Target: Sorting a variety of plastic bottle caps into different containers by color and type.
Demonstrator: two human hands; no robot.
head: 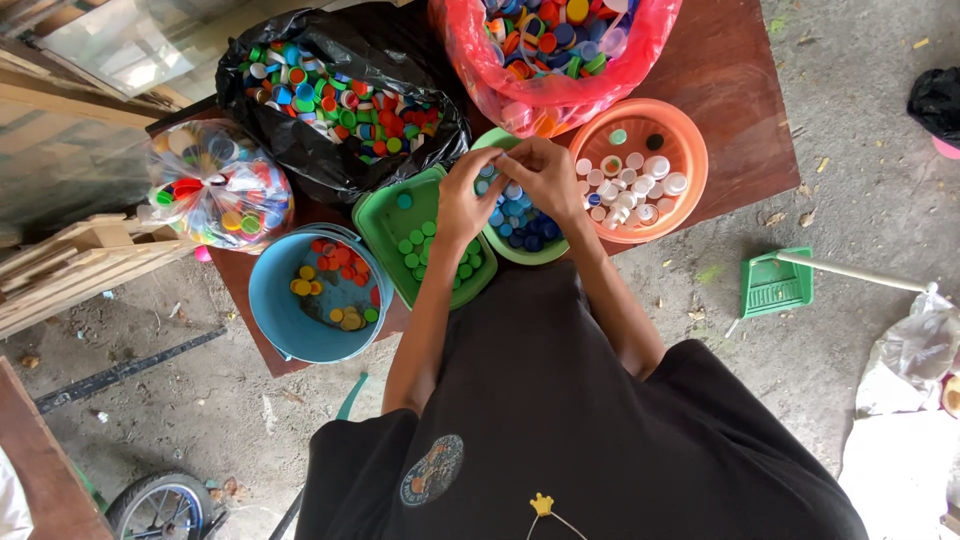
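Observation:
My left hand (463,200) and my right hand (545,175) meet over a green bowl (520,252) filled with blue bottle caps. Their fingertips pinch together around something small that I cannot make out. A green square tray (385,215) with green caps lies under my left wrist. An orange round basket (690,150) of white caps sits just right of my right hand. A blue bucket (270,300) with red and yellow caps stands at the left.
A black bag (400,50), a red bag (470,50) and a clear bag (215,185) hold mixed coloured caps on the brown table (735,90). A green dustpan (775,283) lies on the dirt floor at right. Wooden planks (70,260) lean at left, a small wheel (160,505) below.

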